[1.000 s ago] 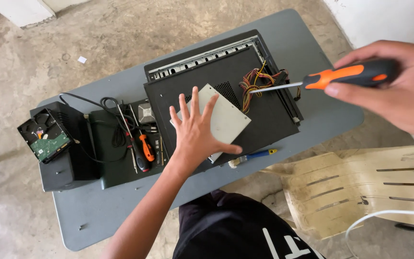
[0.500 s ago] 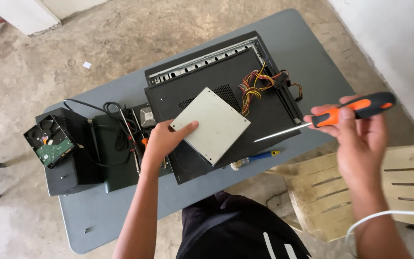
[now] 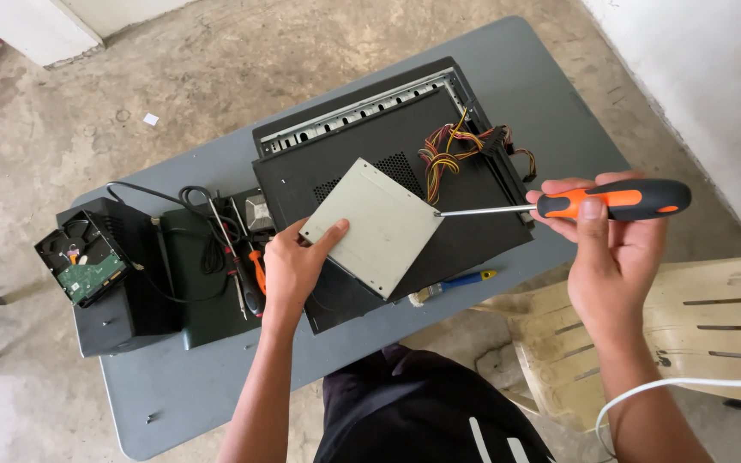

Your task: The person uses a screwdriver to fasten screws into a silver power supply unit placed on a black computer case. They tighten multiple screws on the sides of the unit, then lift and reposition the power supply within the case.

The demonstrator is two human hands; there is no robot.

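At frame centre, the left hand (image 3: 292,267) pinches the flat grey metal drive box (image 3: 374,226) on the black computer case (image 3: 388,184). Right hand (image 3: 611,244), fingers closed, grips an orange-and-black screwdriver (image 3: 559,204), tip at the box's corner; seating it squarely likely matters. Grey table (image 3: 173,394), concrete floor (image 3: 130,69).

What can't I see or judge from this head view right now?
Head view only:
- Screwdriver tip at the grey metal box corner: too small to tell if it sits in a screw.
- Box underside: hidden by the box itself.
- Left hand fingertips: under the box edge.
- White cable: cut off by the right edge.
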